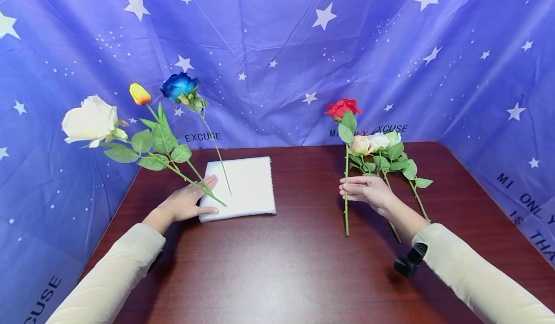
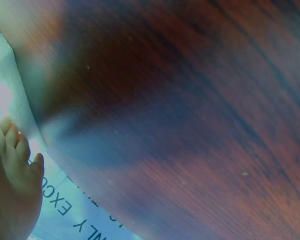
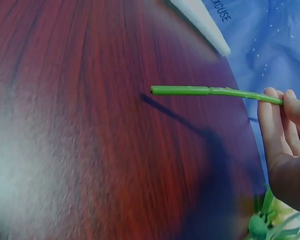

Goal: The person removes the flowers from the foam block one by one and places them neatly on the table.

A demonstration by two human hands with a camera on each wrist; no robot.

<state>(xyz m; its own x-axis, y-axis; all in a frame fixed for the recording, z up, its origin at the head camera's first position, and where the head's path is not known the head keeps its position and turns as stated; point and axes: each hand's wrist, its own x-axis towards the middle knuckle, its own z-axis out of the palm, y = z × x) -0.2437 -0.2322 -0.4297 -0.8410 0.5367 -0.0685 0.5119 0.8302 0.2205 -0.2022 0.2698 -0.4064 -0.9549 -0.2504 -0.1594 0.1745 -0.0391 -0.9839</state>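
Observation:
A white foam block (image 1: 253, 184) lies on the table, left of centre. Into its top stand a large white rose (image 1: 91, 119), a yellow-orange tulip (image 1: 139, 94) and a blue rose (image 1: 179, 85), the white rose and tulip leaning left. My left hand (image 1: 184, 202) rests on the block's left side, its thumb and fingers extended around the stem bases. Over the table at right, my right hand (image 1: 370, 193) pinches the stem of an upright red rose (image 1: 344, 108). That green stem (image 3: 190, 90) sticks out past the fingertips in the right wrist view, its cut end above the table.
Behind my right hand lie several pale roses (image 1: 378, 142) with leafy stems, partly hidden by the hand and forearm. A star-printed blue curtain (image 1: 260, 35) hangs around the brown table (image 1: 269, 276). My right wrist carries a black camera (image 1: 409, 262).

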